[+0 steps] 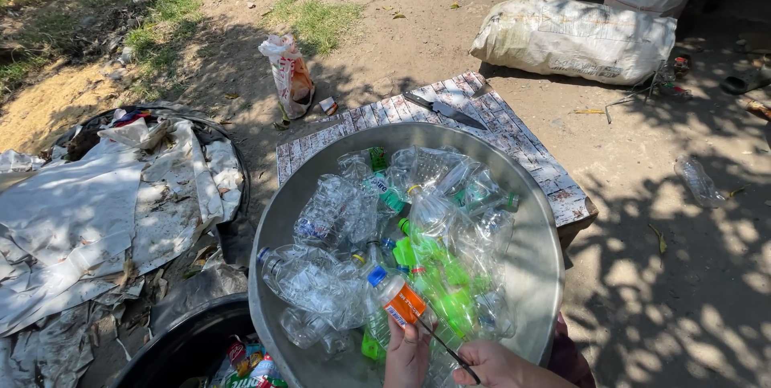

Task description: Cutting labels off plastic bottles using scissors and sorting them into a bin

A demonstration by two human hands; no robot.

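At the near rim of the big metal basin [536,275], both hands work on one clear plastic bottle with an orange label [399,301]. The left hand [407,356] is closed around the bottle's lower end, holding it tilted so its blue cap points up and to the left, over the heap in the basin. The right hand [499,365] sits just right of it, fingers closed on a thin dark blade [444,345] whose tip lies against the bottle just below the label.

Beyond the hands, the basin is heaped with crushed clear bottles [337,215], and a few green bottles [438,279] lie near its middle. To the near left, a black tub [181,344] holds torn labels and wrappers.

Under the basin, a board with a pale brick pattern [526,155] carries it; on the board's far edge lies a large knife [444,109]. Left of the basin, dirty white sheeting [88,211] is spread on the ground. Farther off, a small plastic bag [289,75] stands on the dirt, and a stuffed white sack [574,38] lies at the far right.
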